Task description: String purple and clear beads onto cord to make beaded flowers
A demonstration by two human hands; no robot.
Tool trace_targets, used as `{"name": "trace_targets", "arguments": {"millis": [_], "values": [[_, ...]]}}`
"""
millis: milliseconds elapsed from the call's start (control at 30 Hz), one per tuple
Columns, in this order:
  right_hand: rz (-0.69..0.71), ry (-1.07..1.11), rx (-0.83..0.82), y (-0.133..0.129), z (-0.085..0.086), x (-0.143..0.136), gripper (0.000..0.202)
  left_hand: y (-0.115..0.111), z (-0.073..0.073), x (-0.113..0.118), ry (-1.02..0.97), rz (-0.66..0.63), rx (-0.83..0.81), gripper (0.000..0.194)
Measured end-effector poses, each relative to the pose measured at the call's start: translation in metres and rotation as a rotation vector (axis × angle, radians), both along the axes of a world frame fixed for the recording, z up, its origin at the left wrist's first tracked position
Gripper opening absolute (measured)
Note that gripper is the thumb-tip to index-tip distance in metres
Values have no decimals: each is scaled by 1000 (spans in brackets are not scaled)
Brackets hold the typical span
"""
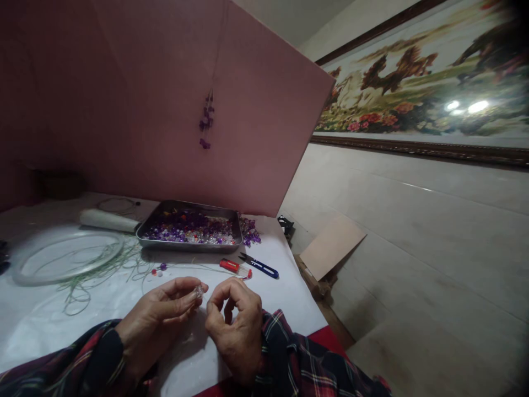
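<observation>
Over the front of the white table, my left hand (pixel 159 309) pinches a small cluster of clear beads (pixel 199 292) between thumb and fingertips. Close to its right, my right hand (pixel 237 322) has its thumb and index finger pressed together in a ring; whatever sits between them is too small or hidden to make out. Beyond the hands lie a small red case with a clear part (pixel 235 268) and blue-handled thread snips (pixel 260 266). A few loose red, purple and pale beads (pixel 161 268) rest left of them.
A metal tray (pixel 188 246) holds many purple, clear and red beads. More purple beads (pixel 250 231) lie at its right. Pale green thread (pixel 82 292), a clear coil (pixel 25 275) and a white cone (pixel 107 220) occupy the left. A beaded strand (pixel 205 118) hangs on the pink panel.
</observation>
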State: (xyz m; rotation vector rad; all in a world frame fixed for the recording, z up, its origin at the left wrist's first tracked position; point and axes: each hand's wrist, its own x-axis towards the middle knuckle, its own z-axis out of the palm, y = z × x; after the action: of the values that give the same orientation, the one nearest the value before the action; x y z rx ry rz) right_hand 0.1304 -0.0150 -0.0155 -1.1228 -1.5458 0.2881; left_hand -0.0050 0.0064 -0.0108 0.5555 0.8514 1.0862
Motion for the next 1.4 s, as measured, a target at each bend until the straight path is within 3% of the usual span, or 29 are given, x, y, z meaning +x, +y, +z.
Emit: {"name": "trace_targets", "arguments": {"millis": [567, 1100, 1400], "values": [[-49, 16, -46, 2, -4, 0, 15, -2, -1, 2, -49, 24, 33, 18], [-33, -23, -15, 0, -3, 0, 16, -3, 2, 2, -122, 16, -72, 22], [-51, -24, -30, -2, -1, -1, 15, -1, 1, 2, -123, 14, -47, 19]]}}
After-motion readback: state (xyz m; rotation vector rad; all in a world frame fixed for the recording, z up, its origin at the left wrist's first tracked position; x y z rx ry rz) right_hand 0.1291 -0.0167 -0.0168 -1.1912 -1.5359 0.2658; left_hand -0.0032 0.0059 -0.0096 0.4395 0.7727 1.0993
